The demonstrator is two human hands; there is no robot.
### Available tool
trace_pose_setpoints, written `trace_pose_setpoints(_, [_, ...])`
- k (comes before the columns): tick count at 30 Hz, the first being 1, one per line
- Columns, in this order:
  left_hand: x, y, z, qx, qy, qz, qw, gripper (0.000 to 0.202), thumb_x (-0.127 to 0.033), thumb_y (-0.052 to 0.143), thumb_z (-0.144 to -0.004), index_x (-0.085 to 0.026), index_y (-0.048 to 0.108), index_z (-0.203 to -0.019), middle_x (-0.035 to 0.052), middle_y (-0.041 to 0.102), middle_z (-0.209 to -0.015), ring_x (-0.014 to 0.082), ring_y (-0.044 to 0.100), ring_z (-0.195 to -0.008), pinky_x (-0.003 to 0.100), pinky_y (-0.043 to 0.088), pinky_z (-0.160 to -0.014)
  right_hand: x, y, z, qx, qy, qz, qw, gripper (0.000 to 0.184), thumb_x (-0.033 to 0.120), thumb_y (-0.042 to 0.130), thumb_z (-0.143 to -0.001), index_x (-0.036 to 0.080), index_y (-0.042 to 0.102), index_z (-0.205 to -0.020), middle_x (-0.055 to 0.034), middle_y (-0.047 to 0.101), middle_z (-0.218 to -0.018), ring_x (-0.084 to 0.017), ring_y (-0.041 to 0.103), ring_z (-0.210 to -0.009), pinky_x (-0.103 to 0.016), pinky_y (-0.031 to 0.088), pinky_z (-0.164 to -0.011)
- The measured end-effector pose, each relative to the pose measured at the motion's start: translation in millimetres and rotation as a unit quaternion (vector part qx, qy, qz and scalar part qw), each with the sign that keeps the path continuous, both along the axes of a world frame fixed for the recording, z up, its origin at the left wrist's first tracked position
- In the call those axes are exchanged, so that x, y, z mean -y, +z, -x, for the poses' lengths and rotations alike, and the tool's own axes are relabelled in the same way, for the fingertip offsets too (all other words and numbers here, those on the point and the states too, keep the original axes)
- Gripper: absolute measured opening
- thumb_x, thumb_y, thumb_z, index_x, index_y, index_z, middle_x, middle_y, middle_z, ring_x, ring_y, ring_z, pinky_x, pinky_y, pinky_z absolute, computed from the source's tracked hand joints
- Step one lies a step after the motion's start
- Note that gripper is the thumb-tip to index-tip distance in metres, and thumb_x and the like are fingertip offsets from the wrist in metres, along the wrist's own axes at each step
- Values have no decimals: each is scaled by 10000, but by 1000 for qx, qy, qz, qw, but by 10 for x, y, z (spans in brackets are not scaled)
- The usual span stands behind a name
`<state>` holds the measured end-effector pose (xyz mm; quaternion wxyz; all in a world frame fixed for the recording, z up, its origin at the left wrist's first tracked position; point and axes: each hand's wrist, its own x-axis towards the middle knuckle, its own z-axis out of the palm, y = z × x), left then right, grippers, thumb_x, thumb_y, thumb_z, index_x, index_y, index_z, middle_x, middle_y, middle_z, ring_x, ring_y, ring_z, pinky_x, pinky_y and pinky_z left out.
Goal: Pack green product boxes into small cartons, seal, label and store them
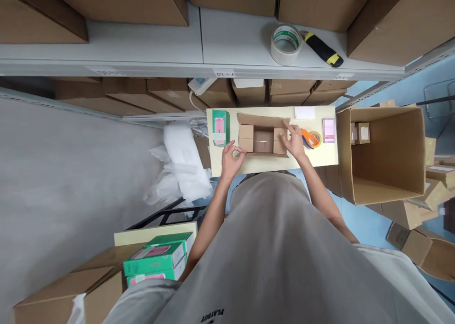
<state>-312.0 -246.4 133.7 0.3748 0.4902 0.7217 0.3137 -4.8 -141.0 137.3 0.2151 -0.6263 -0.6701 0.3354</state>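
A small brown cardboard box (263,140) lies on the pale yellow table (256,167). Its side flaps are folded inward over the ends, while the long far flap and the narrow near flap stand outward. At the box's near left corner, my left hand (232,162) pinches the edge between thumb and forefinger. My right hand (295,142) has its fingers spread over the right end, touching the flaps there. Just left of the box stands a green box with a pink panel (220,128). Orange-handled scissors (308,137) and a tape roll (317,138) lie beside my right hand.
A large open carton (387,191) stands right of the table. Above, a grey shelf (149,44) holds a tape roll (285,45) and a utility knife (323,49). Bubble wrap (185,158) hangs at the left. Green boxes (156,258) sit lower left.
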Motion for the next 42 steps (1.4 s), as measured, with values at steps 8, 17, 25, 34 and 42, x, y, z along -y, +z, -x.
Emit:
trace_pose_setpoints(8, [165, 27, -201, -86, -168, 10, 982, 780, -66, 665, -834, -275, 703, -1585, 52, 76, -1975, 407, 57, -1835, 644, 226, -1473, -104, -319, 479, 80, -10, 27, 996, 1191, 512, 890, -918, 234, 208, -1855, -233, 2, -1945, -524, 2, -1799, -811, 248, -1377])
trace_pose_setpoints(17, [172, 104, -402, -151, -187, 12, 971, 770, -68, 695, -840, -253, 692, -1587, 58, 21, -1977, 458, -43, -1823, 791, 170, -1430, 79, -117, 121, 33, -15, -7, 999, 895, 449, 711, -1019, 193, 345, -1795, -235, 156, -1925, -482, 180, -1796, -739, 316, -1405])
trace_pose_setpoints(25, [174, 296, -68, -135, -113, -7, 984, 627, -176, 667, -911, -292, 756, -1520, 32, 253, -1944, 430, 99, -1828, 722, 218, -1462, 492, -106, -467, -65, -103, 64, 990, 841, 642, 705, -1001, 190, 518, -1684, -268, 544, -1714, -430, 692, -1390, -687, 593, -1196])
trace_pose_setpoints(34, [-198, 55, 112, -94, -91, 37, 991, 622, -277, 690, -909, -144, 739, -1515, 206, 595, -1725, 457, 475, -1678, 634, 329, -1444, 541, -120, -392, -153, -121, 68, 978, 670, 755, 628, -986, 196, 784, -1322, -220, 686, -1572, -330, 733, -1277, -508, 662, -1116])
trace_pose_setpoints(42, [-60, 52, 65, -61, -46, 16, 997, 532, -294, 709, -916, -244, 805, -1437, 126, 757, -1536, 428, 568, -1603, 610, 439, -1384, 391, 59, -514, -111, -100, 23, 989, 409, 588, 561, -1034, 239, 719, -892, -136, 800, -1022, -297, 723, -956, -461, 662, -923])
